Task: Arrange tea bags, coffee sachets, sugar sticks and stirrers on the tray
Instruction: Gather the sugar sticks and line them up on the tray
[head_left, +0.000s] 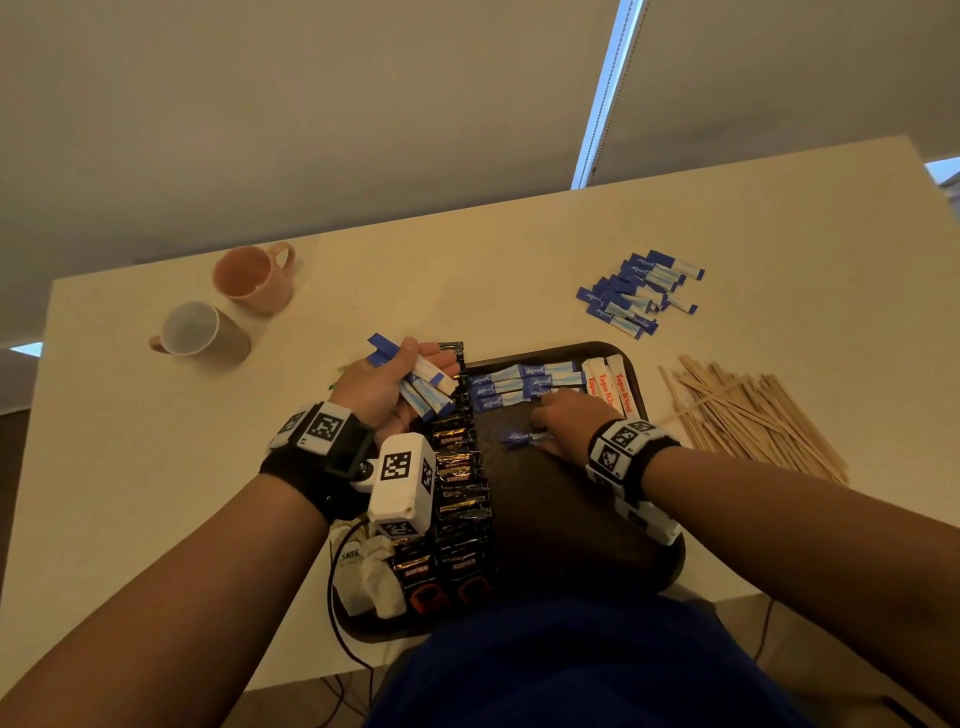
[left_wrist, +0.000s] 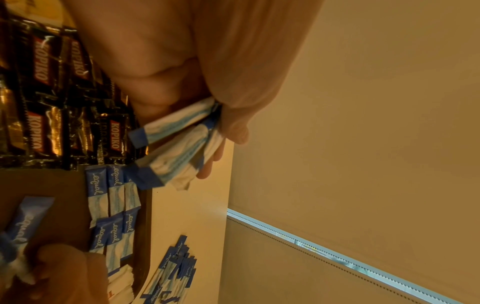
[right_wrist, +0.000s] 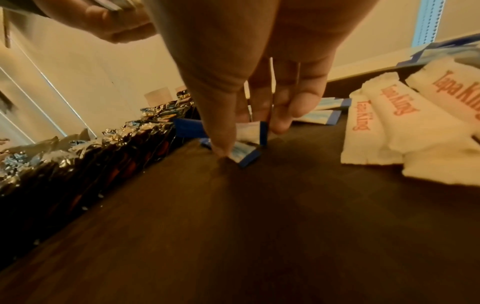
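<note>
Dark tray (head_left: 597, 545) holds coffee sachets (head_left: 460, 483) — left hand (head_left: 387, 387) clutches sugar sticks (head_left: 423, 387), right hand (head_left: 569, 418) pinches one.

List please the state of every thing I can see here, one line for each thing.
left hand: holds a bundle of blue sticks
right hand: pinches one blue stick on the tray
blue sticks on the tray: lying in rows
coffee sachets: lined along the tray's left side
stirrers: piled on the table
two mugs: on the table
</note>
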